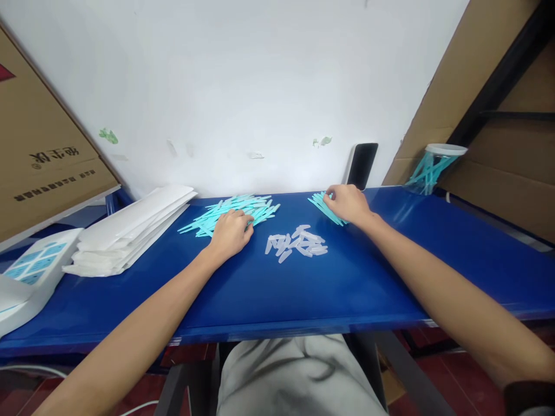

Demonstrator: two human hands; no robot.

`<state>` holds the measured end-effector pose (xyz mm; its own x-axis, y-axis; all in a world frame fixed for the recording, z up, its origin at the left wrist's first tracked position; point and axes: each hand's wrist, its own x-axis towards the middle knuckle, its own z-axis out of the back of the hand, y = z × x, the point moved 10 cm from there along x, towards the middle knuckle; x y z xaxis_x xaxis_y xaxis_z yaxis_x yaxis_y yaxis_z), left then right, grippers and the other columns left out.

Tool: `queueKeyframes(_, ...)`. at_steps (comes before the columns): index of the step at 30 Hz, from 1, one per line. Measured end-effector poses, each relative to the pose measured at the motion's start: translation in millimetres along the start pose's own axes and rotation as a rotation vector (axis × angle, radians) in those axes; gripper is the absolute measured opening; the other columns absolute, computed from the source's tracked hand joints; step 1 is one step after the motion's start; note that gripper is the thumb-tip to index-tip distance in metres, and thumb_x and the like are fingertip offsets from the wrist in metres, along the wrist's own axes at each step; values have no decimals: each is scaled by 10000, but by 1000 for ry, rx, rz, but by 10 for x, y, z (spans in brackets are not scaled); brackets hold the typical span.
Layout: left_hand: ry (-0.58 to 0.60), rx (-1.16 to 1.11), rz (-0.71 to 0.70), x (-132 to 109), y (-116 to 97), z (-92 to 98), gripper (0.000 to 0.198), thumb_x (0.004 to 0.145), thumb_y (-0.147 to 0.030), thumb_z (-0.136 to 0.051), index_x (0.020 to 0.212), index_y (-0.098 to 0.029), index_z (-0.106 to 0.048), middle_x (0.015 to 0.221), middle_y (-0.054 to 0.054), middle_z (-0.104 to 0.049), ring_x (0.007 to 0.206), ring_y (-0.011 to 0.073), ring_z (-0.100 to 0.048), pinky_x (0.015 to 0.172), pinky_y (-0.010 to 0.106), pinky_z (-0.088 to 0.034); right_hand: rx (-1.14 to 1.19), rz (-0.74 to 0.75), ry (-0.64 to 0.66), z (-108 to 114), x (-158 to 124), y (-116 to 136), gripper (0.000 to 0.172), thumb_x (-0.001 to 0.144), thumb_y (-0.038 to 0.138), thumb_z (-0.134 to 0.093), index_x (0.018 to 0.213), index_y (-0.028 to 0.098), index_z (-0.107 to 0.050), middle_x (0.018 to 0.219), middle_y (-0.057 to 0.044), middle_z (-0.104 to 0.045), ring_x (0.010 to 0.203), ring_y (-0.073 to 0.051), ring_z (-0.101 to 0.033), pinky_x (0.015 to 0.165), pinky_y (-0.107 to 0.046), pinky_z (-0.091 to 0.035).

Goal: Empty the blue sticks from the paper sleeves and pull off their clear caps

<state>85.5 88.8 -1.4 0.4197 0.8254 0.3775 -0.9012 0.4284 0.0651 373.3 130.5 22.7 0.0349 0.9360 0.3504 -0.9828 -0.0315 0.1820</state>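
Note:
My left hand (233,233) rests over the near side of a large loose pile of thin teal plastic sticks (203,219). Its fingers curl down among them, and whatever they pinch is hidden. On the right, my right hand (350,203) bends its fingers over a smaller, neater bundle of teal sticks (330,215) that lie mostly parallel. Its fingertips touch the bundle's far end; what sits between them is too small to make out. Between the hands and nearer to me lies a scatter of short, translucent whitish strips (303,242).
Everything lies on a blue table (277,300) against a white wall. White paper sleeves (130,231) are stacked at left, beside a white device (41,266) and a cardboard box (47,150). A black phone (363,166) leans on the wall. A clear jar (427,170) holds teal sticks.

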Motion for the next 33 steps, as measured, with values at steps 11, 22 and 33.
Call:
queueKeyframes(11, -266, -81, 38, -57, 22, 499, 294, 982, -282, -450, 1053, -189, -719, 975, 119, -724, 943, 298, -652, 838, 429, -423, 213, 262, 33, 152, -269, 698, 317, 921, 345, -508, 863, 167, -763, 662, -58, -687, 670, -207, -619, 734, -332, -426)
queueKeyframes(22, -620, -699, 102, -272, -94, 840, 178, 955, -358, -571, 989, -197, -641, 907, 34, -708, 853, 173, -656, 846, 332, -505, 554, 638, -48, 307, -801, 1415, 381, 941, 327, -569, 1266, 148, -658, 1095, -113, -718, 936, -224, -665, 836, -336, -493)
queueKeyframes(33, -561, -1200, 201, -124, 249, 633, 305, 917, -442, -582, 1041, -174, -657, 923, 74, -747, 889, 191, -698, 793, 289, -516, 677, 637, -184, 369, -704, 1300, 240, 989, 255, -500, 1016, 170, -724, 871, -41, -749, 764, -181, -673, 724, -283, -478)
